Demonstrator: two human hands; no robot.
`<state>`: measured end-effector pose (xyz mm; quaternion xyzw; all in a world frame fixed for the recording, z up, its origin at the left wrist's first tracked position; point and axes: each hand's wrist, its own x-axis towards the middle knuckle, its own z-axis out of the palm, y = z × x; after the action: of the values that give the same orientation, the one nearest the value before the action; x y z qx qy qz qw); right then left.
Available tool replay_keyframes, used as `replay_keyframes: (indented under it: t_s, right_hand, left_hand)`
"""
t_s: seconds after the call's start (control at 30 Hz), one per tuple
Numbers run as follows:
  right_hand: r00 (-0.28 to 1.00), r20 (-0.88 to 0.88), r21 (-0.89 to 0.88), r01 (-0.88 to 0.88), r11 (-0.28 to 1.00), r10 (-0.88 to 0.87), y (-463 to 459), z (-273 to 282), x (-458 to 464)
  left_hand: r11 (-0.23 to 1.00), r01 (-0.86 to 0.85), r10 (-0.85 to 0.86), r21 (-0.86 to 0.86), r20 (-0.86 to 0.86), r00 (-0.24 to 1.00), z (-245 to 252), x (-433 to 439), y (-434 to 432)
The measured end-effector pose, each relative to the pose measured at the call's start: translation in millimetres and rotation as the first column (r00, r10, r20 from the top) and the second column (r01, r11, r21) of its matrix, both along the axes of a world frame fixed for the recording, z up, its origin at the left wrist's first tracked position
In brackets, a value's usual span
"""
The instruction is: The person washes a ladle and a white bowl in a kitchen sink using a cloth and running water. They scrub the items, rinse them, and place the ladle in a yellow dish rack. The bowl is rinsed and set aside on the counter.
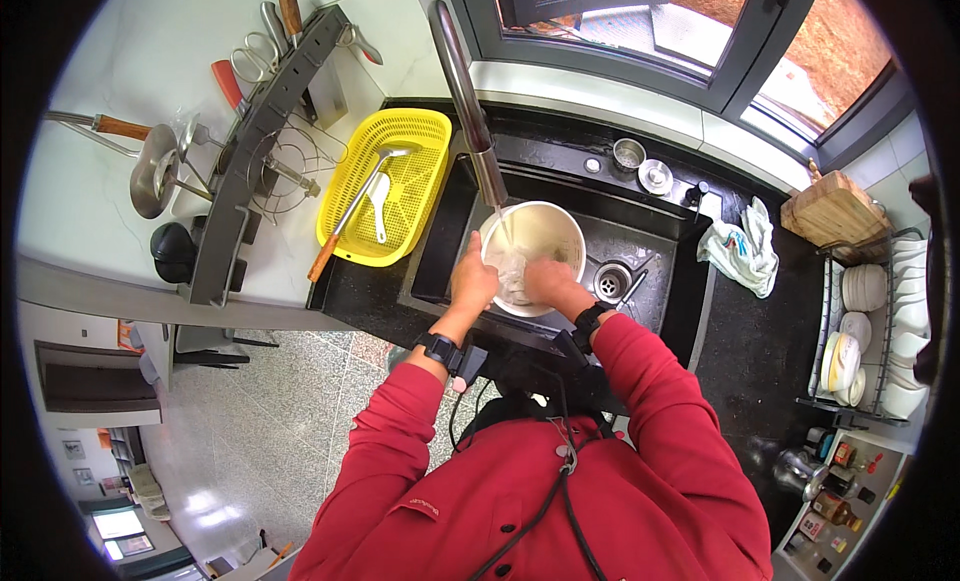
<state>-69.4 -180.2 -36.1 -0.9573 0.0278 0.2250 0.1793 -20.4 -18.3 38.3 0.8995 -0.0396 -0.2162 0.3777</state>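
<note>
A cream-coloured round pot (572, 239) with marks on its inner wall sits in the dark sink (651, 243). Water runs into it from a tall metal faucet (487, 172). My left hand (474, 279) grips the pot's left rim, its thumb lying along the edge. Inside the pot is my right hand (549, 281), bent at the knuckles. Its fingertips are hidden by the hand itself and the cloudy water. Something pale lies under the stream near those fingers; I cannot tell what it is.
Left of the sink, a yellow plastic basket (352, 236) holds a wooden-handled ladle (364, 198) and a white rice paddle (379, 206). A drain (613, 281) lies right of the pot. Farther right are a crumpled cloth (742, 251), a cutting board (836, 206) and a dish rack (825, 326).
</note>
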Motion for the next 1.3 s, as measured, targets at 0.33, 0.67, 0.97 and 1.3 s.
replay_keyframes:
  t_s: [0.33, 0.67, 0.97, 1.3]
  right_hand:
    - [0.764, -0.495, 0.832, 0.553, 0.025, -0.413, 19, -4, 9]
    - [0.585, -0.560, 0.828, 0.431, -0.360, -0.587, 29, 36, 32]
    - [0.987, 0.101, 0.394, -0.156, 0.906, 0.126, 0, 39, 18]
    - [0.987, 0.157, -0.017, 0.014, 1.000, -0.011, -14, 14, -2]
  left_hand:
    - [0.955, -0.134, 0.049, -0.264, -0.307, 0.950, -9, 1, 14]
    - [0.938, -0.132, 0.001, -0.322, -0.377, 0.926, -3, -14, 4]
    - [0.902, -0.076, -0.091, -0.426, -0.358, 0.929, 13, -7, 10]
    - [0.916, -0.184, 0.065, -0.358, -0.318, 0.946, -14, -5, 7]
